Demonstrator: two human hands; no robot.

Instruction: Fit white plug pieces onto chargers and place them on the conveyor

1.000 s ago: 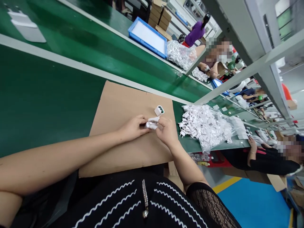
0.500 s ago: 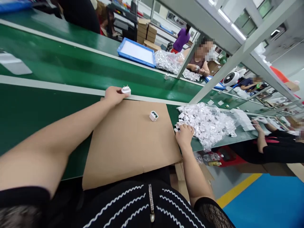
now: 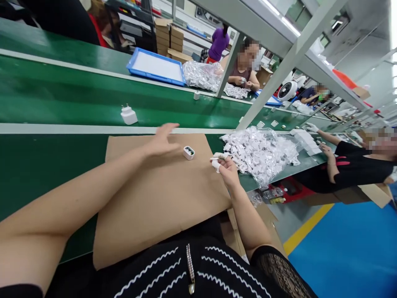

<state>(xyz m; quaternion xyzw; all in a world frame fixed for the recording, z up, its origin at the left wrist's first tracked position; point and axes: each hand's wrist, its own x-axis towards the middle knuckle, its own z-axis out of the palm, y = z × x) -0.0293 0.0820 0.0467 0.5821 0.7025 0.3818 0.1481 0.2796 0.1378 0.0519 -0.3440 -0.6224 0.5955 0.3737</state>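
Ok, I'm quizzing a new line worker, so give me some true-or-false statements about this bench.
1. The right hand pinches a small white plastic piece. True.
2. The left hand grips a white plug. False: it is open above a brown cardboard sheet, holding nothing.
3. A small white square adapter with a dark top sits on the cardboard. True.
4. The clear plastic bag of white parts lies on the cardboard. False: it lies on the green belt, right of the cardboard.
5. A blue-rimmed tray sits on the farther green belt. True.
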